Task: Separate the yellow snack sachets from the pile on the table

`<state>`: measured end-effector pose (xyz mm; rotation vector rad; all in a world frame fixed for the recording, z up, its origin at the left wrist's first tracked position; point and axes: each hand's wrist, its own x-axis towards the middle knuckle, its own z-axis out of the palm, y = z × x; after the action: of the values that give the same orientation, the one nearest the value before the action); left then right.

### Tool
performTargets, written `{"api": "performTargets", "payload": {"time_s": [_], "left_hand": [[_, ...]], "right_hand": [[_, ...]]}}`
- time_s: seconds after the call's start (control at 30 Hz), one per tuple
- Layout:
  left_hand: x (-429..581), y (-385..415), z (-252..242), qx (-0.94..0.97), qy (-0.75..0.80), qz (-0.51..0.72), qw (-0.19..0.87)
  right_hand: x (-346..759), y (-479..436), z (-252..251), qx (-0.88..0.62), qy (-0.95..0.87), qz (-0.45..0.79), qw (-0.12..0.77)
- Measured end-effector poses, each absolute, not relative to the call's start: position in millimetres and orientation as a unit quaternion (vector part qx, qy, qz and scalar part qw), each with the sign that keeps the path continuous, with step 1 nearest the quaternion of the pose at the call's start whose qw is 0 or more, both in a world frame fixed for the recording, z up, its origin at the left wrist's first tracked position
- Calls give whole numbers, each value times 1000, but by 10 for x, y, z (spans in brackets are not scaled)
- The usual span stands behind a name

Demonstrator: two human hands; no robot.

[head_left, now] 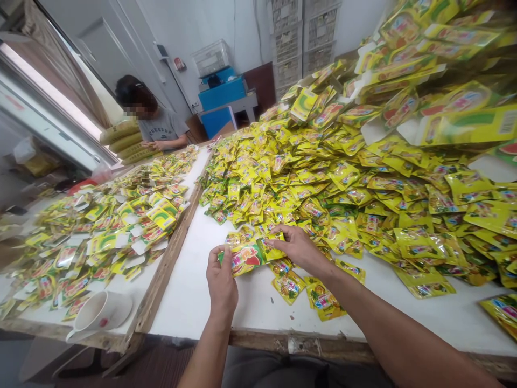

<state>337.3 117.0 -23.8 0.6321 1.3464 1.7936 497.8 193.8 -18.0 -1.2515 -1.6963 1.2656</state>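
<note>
My left hand (223,275) grips a small printed carton (245,258) in red, green and yellow, its thumb lying along the near side. At the carton's right end, my right hand (297,245) pinches a yellow and green sachet (270,247). Whether the sachet is partly inside the carton I cannot tell. Just below and beside the hands lie loose yellow sachets (288,286) on the white table top (186,302). Behind them rises a large heap of the same sachets (291,178).
Cartons (464,126) are piled high over the sachets at right. Left of a wooden strip (169,258) lies a pile of cartons (117,231) and a white mug (103,312). A person (157,118) sits at the far end, near stacked sacks (123,141) and blue boxes (222,91).
</note>
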Motion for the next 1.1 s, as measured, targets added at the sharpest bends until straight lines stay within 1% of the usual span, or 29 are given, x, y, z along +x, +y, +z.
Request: {"api": "performTargets", "payload": {"time_s": [0.1,0.17,0.23,0.3,0.4,0.5,0.63,0.83,1.0,1.1], "left_hand": [[3355,1155,-281,272,554,698,364],[3338,1148,-298,305,565,678,359],[3328,1151,-287,317,566,655,387],[3333,1163,-253,295,554,642,440],[3362,1187,-198,241,536,636,501],[3383,1200,-180,197,532,650,505],[3368,1192,-191,170,518,671,502],[3349,1170,-172,148,521,685,487],[3353,1183,-147,168,533,687,464],[3350,1186,-167,176,541,681,462]], "right_hand": [[4971,1937,-195,-474,-647,511,309],[4950,1928,-194,-470,-640,521,315],[4925,1917,-195,-459,-620,534,345],[4899,1904,-202,-457,-601,532,384],[4871,1875,-209,-480,-618,475,403],[4863,1849,-204,-455,-653,450,405],[4868,1835,-196,-449,-644,433,443],[4825,1778,-171,-428,-613,513,421],[4788,1723,-121,-433,-616,523,399],[4784,1706,-119,-417,-594,579,371]]}}
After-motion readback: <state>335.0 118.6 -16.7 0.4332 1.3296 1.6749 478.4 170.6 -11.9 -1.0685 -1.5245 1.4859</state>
